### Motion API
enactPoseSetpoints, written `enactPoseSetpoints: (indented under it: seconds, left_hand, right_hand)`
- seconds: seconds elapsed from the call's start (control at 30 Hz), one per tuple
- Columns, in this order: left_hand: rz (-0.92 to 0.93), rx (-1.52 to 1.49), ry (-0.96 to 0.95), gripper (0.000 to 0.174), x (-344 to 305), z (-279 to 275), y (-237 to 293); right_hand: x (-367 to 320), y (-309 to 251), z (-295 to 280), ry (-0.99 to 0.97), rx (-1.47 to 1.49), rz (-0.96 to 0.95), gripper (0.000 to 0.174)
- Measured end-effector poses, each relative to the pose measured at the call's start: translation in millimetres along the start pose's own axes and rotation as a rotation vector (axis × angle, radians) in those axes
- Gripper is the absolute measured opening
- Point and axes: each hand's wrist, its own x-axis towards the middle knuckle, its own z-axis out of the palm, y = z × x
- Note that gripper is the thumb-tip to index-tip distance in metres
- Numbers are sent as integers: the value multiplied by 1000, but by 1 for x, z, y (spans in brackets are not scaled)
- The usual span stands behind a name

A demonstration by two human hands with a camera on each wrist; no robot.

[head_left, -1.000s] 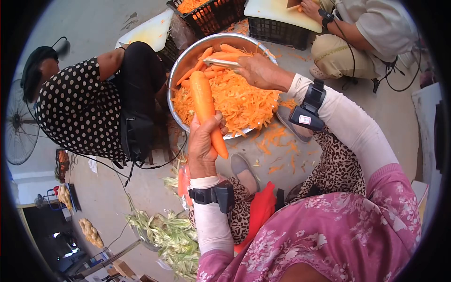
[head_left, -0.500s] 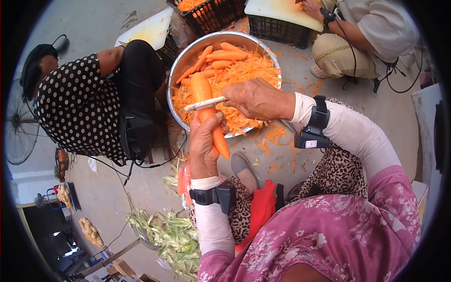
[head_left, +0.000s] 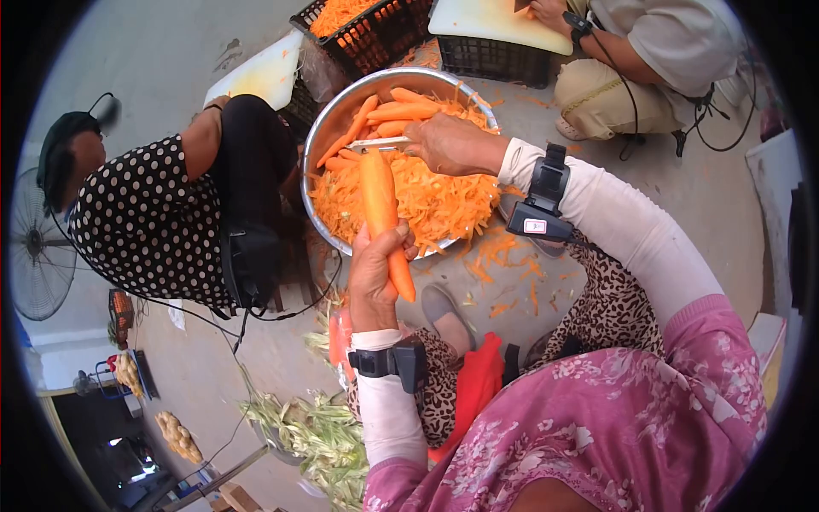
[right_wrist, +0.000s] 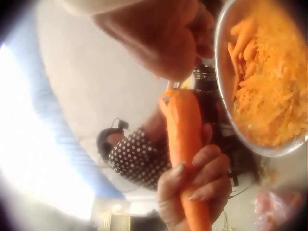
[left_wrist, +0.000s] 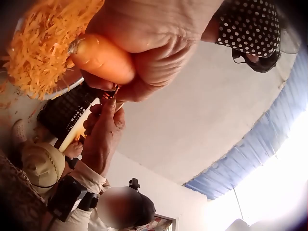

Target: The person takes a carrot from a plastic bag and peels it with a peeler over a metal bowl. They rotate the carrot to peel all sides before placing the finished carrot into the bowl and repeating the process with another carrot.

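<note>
My left hand (head_left: 375, 271) grips a large orange carrot (head_left: 378, 200) near its lower end, thumb across it; the carrot slants up over a metal basin (head_left: 312, 141). In my right hand (head_left: 456, 145) is a pale-handled peeler (head_left: 381, 143), its blade at the carrot's upper end. Beneath lie orange shreds (head_left: 444, 200) and several whole carrots (head_left: 401, 112). The right wrist view shows the carrot (right_wrist: 185, 130) with a curl at its top and the left hand (right_wrist: 211, 178) wrapped round it. In the left wrist view the right hand (left_wrist: 103, 137) is beyond the left hand (left_wrist: 159, 43).
A person in a dotted top (head_left: 141, 226) sits left of the basin; another in a light shirt (head_left: 674, 43) is at the upper right. Black crates (head_left: 495, 61) and cutting boards (head_left: 503, 24) stand behind. Husks (head_left: 333, 435) and shreds lie on the floor.
My right hand and the peeler moved from the far end down along the carrot, then back up to its upper end. The left hand keeps its grip; the head view has shifted slightly.
</note>
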Motion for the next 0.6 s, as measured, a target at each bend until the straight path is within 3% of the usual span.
enactPoseSetpoints:
  seconds: [0.2,0.37,0.5,0.57,0.6]
  left_hand:
    - [7,45,13,40,2,-3,-5]
    - [124,109,-22,47,-9,7,14]
    - [99,57,14,41,-2,2,10]
    - [64,7,4,29,0,0,9]
    - [63,7,4,29,1,0,9]
  right_hand:
    - [-6,-5,-9,-82,-147,87,19]
    - [4,38,2,-171,-87,190,21]
    - [-10,3,-25,-4,115,59,27]
    - [-10,-3,-25,57,234,36,29]
    - [-8,-3,-20,137,263,-63,28]
